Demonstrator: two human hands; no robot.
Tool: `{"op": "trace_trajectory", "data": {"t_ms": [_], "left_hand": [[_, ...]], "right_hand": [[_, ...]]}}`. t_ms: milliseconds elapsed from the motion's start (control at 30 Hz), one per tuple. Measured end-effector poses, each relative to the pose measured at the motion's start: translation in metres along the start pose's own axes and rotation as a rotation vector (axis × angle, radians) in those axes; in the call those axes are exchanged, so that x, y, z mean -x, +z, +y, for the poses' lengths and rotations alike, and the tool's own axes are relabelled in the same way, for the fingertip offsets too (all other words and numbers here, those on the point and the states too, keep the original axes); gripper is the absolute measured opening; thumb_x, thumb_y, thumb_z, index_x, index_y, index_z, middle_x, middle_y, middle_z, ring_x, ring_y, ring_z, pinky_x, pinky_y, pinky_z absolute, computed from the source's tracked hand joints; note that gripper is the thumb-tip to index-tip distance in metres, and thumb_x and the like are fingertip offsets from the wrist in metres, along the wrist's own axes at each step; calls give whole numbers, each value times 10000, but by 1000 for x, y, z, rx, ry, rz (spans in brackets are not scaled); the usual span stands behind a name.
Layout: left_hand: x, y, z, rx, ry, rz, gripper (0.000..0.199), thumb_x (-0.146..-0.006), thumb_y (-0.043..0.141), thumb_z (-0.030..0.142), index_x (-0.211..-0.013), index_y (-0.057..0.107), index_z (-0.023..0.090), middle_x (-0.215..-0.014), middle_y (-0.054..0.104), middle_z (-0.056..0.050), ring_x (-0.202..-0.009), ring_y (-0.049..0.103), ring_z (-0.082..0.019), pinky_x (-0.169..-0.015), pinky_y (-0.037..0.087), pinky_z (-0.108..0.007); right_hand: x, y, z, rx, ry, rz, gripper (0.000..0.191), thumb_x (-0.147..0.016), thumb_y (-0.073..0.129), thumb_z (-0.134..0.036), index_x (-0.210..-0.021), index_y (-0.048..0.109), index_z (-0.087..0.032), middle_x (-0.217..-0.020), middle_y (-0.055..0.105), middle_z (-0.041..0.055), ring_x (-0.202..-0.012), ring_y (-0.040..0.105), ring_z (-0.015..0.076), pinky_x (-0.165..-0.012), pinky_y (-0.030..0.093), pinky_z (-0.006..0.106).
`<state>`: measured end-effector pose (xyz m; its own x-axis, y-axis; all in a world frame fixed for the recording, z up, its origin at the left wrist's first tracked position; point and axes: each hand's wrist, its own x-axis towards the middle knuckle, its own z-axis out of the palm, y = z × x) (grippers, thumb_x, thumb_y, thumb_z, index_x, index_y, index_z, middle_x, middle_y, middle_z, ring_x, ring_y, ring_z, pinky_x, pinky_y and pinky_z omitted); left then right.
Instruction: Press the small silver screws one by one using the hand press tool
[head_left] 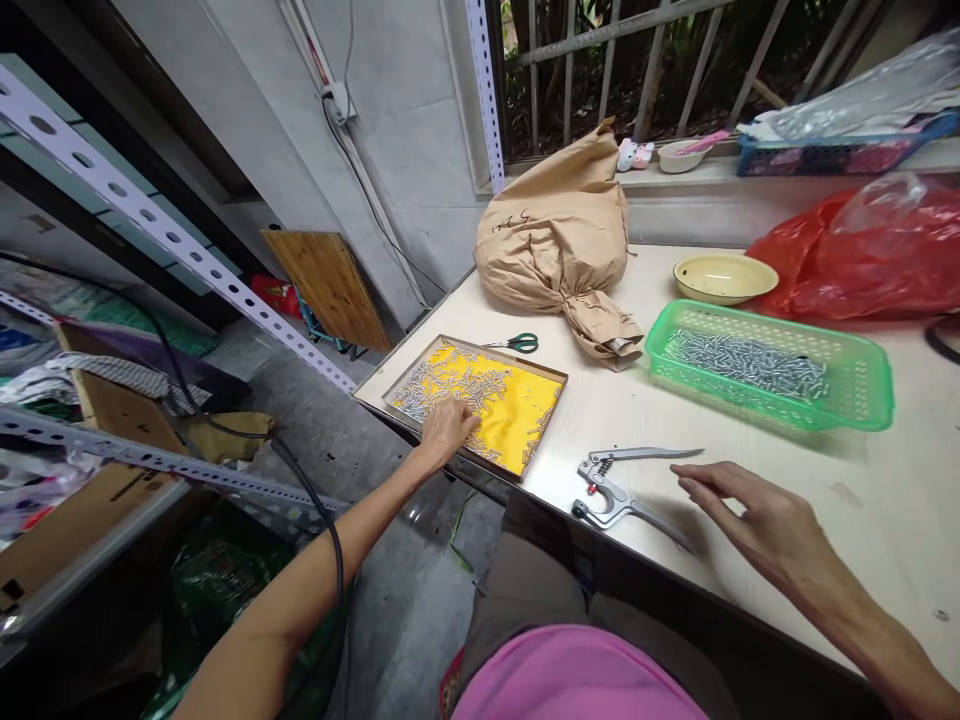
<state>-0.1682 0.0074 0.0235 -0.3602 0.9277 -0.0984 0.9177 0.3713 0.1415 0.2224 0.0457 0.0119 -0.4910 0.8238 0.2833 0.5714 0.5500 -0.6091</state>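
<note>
My left hand (448, 432) is over a shallow tray (564, 385) with a yellow bottom, its fingers bent down and drawn together among many small silvery metal pieces (431, 388). Whatever its fingertips pinch is too small to make out. A pair of metal hand pliers (611, 492) with a spring and two long handles lies on the table to the tray's right, handles spread. Just past the tip of the upper handle is my right hand (757, 515), thumb and forefinger apart, nothing visible between them.
Scissors with dark green handles (523, 343) lie behind the tray. A tied brown paper bag (555, 230) stands at the back. To the right are a green basket (855, 385) of metal pieces, a yellow bowl (724, 280) and a red plastic bag (862, 260). Metal shelving (150, 220) stands left.
</note>
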Motion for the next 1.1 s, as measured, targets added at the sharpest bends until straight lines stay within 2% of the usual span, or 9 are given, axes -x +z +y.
{"op": "trace_trajectory", "data": {"t_ms": [133,300,467,567,633,700,767,867,1100], "left_hand": [[1,7,9,-11,9,11,117,-795,587,256,-856,650,178,-935,641,-61,-936,581,-196,-773,434,-276],[-4,6,14,164,-23,-9,120,-779,546,143,-728,654,152,-914,643,-95,-1002,578,-233,-838,431,-316],[-9,0,5,328,-31,-44,147,-820,536,221,-758,642,140,-776,652,-61,-793,618,-175,-704,476,-263],[-6,-5,8,794,-137,-196,202,-818,594,329,-818,613,128,-732,640,-37,-584,580,-106,-534,458,-208],[-1,-7,15,1234,-246,-323,261,-723,720,339,-817,596,130,-699,617,-12,-514,545,-75,-472,431,-185],[8,-8,23,1506,-281,-386,339,-616,813,315,-797,590,134,-659,590,15,-494,531,-61,-451,419,-172],[18,-6,30,1602,-236,-375,389,-563,847,321,-792,595,133,-645,583,27,-494,525,-56,-454,426,-170],[29,2,34,1637,-169,-276,434,-532,855,376,-781,606,123,-620,576,35,-480,499,-48,-460,432,-172],[36,22,26,1642,-175,-73,456,-532,833,447,-746,631,98,-573,560,31,-495,489,-54,-487,437,-180]], "right_hand": [[2,8,-4,-32,-18,-27,248,-910,462,-397,-986,655,-262,-985,688,35,-873,657,196,-715,532,314],[9,10,1,-41,-23,-53,251,-918,458,-381,-1004,654,-249,-995,684,42,-890,652,198,-748,521,320],[-7,15,-16,-119,-55,-62,268,-916,456,-380,-993,668,-235,-981,692,49,-892,653,202,-761,512,312],[-41,37,-46,-265,-85,-131,277,-917,436,-338,-979,683,-228,-960,699,50,-870,653,188,-773,503,309],[-68,63,-68,-414,-76,-186,280,-901,441,-325,-977,687,-214,-954,703,53,-796,658,176,-751,504,307],[-91,93,-86,-571,-3,-241,275,-873,475,-338,-981,683,-194,-937,703,52,-730,654,163,-699,502,288],[-106,122,-99,-697,86,-325,297,-854,488,-391,-863,680,-165,-779,689,39,-631,628,149,-601,479,257],[-111,153,-107,-794,158,-367,385,-824,504,-494,-691,622,-152,-585,598,8,-537,558,129,-516,419,231],[-107,172,-102,-708,96,-340,408,-834,493,-541,-715,605,-167,-625,582,-8,-552,503,112,-524,374,226]]}}
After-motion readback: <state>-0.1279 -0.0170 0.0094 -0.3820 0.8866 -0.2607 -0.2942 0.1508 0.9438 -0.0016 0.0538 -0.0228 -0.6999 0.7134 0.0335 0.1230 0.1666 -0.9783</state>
